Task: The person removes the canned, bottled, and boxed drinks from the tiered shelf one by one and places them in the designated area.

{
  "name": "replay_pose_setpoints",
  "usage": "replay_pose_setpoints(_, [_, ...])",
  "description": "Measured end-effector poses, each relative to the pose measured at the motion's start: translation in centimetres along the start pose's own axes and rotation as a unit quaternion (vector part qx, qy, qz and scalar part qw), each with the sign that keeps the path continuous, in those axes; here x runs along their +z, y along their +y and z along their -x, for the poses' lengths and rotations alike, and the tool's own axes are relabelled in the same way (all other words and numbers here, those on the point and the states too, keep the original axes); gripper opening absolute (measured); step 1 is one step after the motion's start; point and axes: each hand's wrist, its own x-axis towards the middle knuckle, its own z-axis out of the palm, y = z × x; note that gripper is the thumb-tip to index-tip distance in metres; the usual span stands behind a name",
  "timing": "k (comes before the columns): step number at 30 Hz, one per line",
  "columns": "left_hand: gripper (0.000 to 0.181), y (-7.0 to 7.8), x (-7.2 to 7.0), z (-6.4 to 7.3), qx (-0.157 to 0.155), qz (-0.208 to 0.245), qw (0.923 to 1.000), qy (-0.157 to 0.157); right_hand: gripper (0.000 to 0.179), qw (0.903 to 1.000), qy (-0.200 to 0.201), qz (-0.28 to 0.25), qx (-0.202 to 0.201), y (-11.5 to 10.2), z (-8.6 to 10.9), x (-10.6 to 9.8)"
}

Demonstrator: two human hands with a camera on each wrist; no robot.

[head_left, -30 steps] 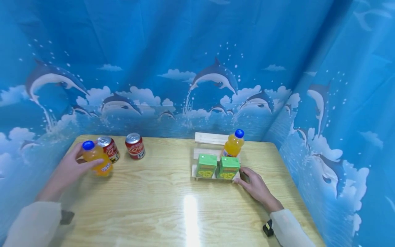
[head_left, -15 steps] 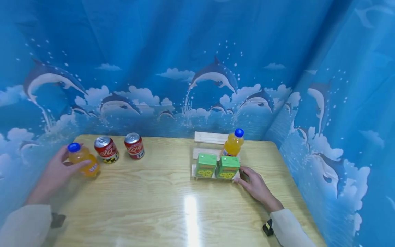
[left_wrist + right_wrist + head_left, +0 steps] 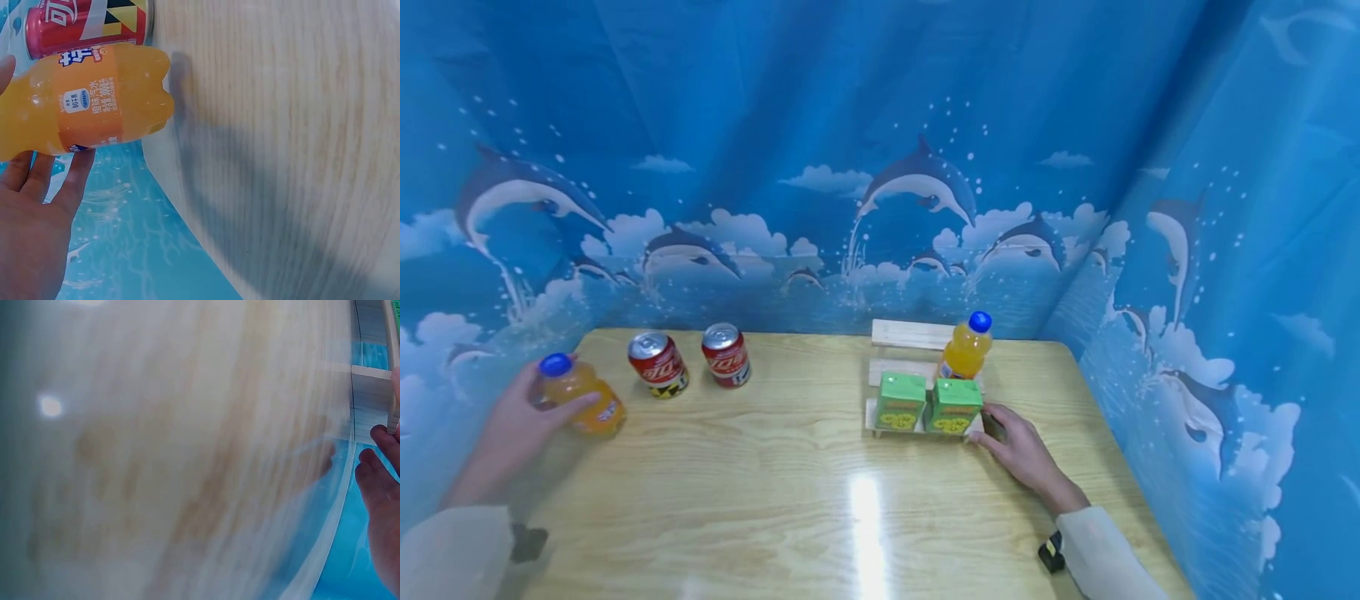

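Note:
My left hand point(image 3: 512, 429) grips an orange soda bottle point(image 3: 582, 398) with a blue cap near the table's left edge. The bottle leans, cap toward the hand; in the left wrist view its bumpy base point(image 3: 150, 90) points at the table, where a shadow falls. At the right, my right hand point(image 3: 1022, 450) holds the front right corner of a stepped wooden rack point(image 3: 910, 335), thumb in front. Two green drink cartons, a left one point(image 3: 901, 402) and a right one point(image 3: 955, 408), stand on its lowest step. Behind the right carton stands another orange soda bottle point(image 3: 967, 353).
Two red soda cans, a left one point(image 3: 658, 365) and a right one point(image 3: 727, 357), stand upright just right of the held bottle. A blue dolphin-print curtain point(image 3: 775, 167) encloses the wooden table point(image 3: 760, 492) at the back and sides.
The left hand has carried the orange soda bottle leftward, away from the left can, which it overlapped earlier. The right hand and the rack stay in place.

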Motion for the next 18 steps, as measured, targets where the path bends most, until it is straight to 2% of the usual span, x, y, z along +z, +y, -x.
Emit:
replay_pose_setpoints(4, [0.102, -0.4, -0.2, 0.1, -0.005, 0.001, 1.0000, -0.007, 0.062, 1.0000, 0.000, -0.003, -0.005, 0.0, 0.0, 0.0])
replay_pose_setpoints(18, [0.099, -1.5, 0.2, 0.2, 0.016, -0.010, 0.9998, -0.010, 0.062, 1.0000, -0.002, -0.005, 0.001, -0.1, 0.1, 0.0])
